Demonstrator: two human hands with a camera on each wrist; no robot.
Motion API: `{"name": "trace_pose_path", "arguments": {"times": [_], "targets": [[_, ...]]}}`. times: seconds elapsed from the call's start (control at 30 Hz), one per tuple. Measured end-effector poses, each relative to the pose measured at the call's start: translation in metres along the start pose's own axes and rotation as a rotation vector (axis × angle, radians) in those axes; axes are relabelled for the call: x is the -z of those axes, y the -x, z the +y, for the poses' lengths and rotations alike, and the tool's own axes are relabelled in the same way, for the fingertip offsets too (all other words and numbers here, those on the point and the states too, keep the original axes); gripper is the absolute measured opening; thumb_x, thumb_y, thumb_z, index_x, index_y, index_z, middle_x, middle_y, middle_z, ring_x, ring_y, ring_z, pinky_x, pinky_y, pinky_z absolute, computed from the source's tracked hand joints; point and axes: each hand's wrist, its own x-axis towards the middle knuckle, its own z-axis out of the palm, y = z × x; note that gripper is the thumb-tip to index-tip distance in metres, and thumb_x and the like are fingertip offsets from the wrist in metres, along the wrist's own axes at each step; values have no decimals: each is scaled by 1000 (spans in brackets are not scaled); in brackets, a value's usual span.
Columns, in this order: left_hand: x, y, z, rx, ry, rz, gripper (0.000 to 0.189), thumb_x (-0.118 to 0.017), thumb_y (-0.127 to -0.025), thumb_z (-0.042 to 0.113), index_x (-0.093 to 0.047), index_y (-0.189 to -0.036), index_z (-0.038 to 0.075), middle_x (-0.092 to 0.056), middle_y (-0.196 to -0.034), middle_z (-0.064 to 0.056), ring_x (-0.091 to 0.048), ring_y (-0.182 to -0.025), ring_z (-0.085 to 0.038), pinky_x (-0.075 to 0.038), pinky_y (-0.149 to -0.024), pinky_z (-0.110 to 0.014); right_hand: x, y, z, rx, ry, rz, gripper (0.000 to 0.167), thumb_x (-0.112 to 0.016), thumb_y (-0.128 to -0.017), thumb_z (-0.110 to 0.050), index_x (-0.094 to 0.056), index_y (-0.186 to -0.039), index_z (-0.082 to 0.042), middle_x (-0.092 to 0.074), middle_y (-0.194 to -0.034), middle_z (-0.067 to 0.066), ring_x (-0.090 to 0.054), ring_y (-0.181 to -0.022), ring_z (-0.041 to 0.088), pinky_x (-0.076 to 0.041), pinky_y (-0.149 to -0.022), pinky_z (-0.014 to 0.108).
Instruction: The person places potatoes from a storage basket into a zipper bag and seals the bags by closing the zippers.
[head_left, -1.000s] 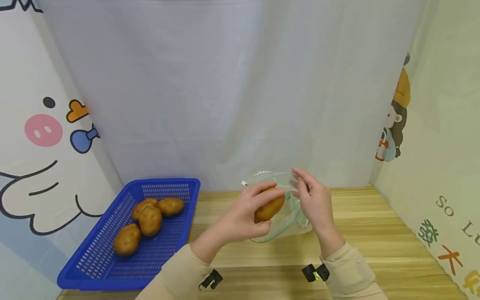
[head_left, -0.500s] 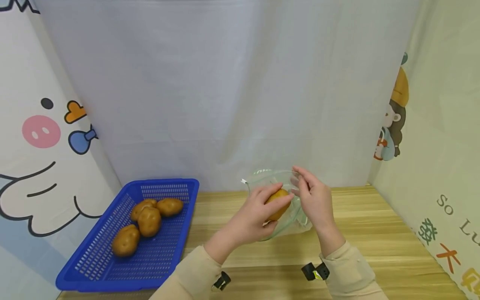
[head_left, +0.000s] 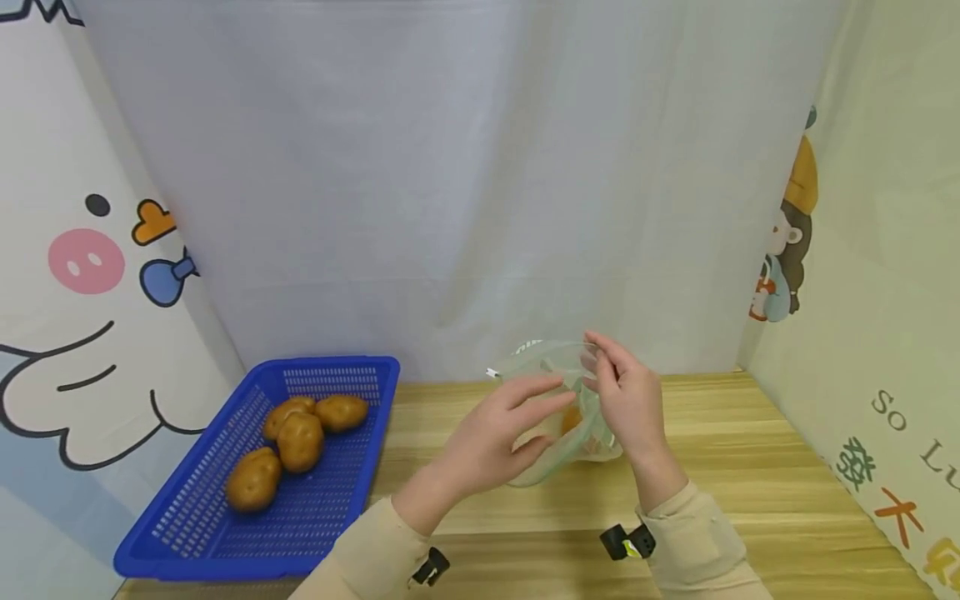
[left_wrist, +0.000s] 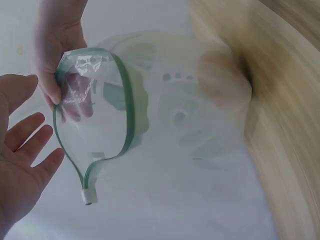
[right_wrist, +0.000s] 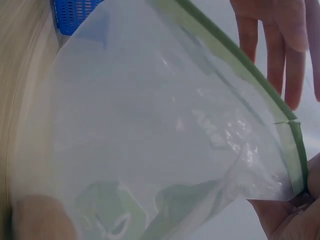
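A clear zip bag point(head_left: 543, 471) with a green-edged mouth stands on the table. My right hand point(head_left: 633, 408) pinches the right side of its rim. Inside, a brown potato point(left_wrist: 220, 77) lies at the bottom, blurred through the plastic in the left wrist view. My left hand point(head_left: 487, 437) is just outside the gaping mouth with fingers spread and nothing in them. A white slider point(left_wrist: 88, 196) sits at one end of the zip. In the right wrist view, the right thumb and fingers point(right_wrist: 295, 217) grip the bag's green edge.
On the left stands a blue perforated basket point(head_left: 138, 562) holding several potatoes point(head_left: 300, 442). A pale curtain point(head_left: 420, 208) hangs behind the wooden table point(head_left: 750, 500), and a printed sheet point(head_left: 885, 292) closes off the right side.
The left hand carried a potato into the bag's mouth and let it go; the potato now lies inside. The left hand has drawn back slightly leftward. The right hand has stayed nearly still.
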Motion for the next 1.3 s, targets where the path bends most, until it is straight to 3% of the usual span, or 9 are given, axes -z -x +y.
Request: {"name": "trace_pose_path", "arguments": {"times": [0.13, 0.23, 0.5, 0.7, 0.97, 1.13, 1.3], "targets": [[21, 6, -6, 0, 49, 61, 56, -82, -77, 0, -61, -129, -1, -60, -127, -16, -57, -118, -28, -47, -101, -34, -1, 0, -1, -10, -2, 9, 33, -45, -105, -5, -61, -133, 1, -65, -125, 20, -69, -102, 32, -58, -73, 29], [39, 13, -14, 51, 44, 107, 55, -82, -76, 0, -62, -127, -3, -63, -124, -16, -59, -115, -30, -48, -98, -39, -2, 1, 0, -17, -6, 12, 33, -45, -104, -4, -61, -133, 0, -65, -124, 20, -69, -102, 32, -58, -72, 28], [89, 36, -41, 272, -58, 172, 56, -82, -79, 3, -61, -131, -1, -64, -126, -16, -59, -116, -34, -47, -98, -49, -2, 2, 0, -18, -3, 9, 33, -45, -104, -4, -61, -132, 1, -65, -124, 20, -69, -101, 32, -58, -72, 27], [116, 60, -69, 454, -86, 208, 57, -79, -81, 1, -58, -135, -1, -63, -126, -19, -58, -115, -35, -46, -96, -52, -2, 2, 1, -19, -9, 11, 33, -45, -103, -3, -61, -132, 2, -65, -124, 20, -69, -102, 32, -58, -72, 26], [133, 101, -102, 806, -80, 172, 56, -73, -89, 8, -53, -141, 3, -59, -131, -21, -54, -120, -37, -41, -102, -56, -3, 1, 3, -11, -11, 14, 32, -46, -103, -1, -62, -131, 2, -65, -124, 20, -69, -101, 33, -58, -71, 26], [133, 124, -117, 954, -85, 172, 61, -72, -91, 15, -48, -145, 3, -57, -134, -23, -51, -124, -38, -40, -103, -55, -4, 1, 3, -16, -11, 15, 32, -46, -103, -1, -62, -130, 3, -65, -123, 21, -69, -101, 33, -58, -71, 26], [130, 140, -127, 1059, -72, 176, 67, -72, -91, 19, -42, -148, 1, -53, -139, -24, -47, -128, -40, -36, -106, -55, -5, 1, 2, -24, -14, 8, 32, -46, -103, -1, -62, -131, 3, -65, -123, 21, -69, -101, 33, -58, -72, 26]]}}
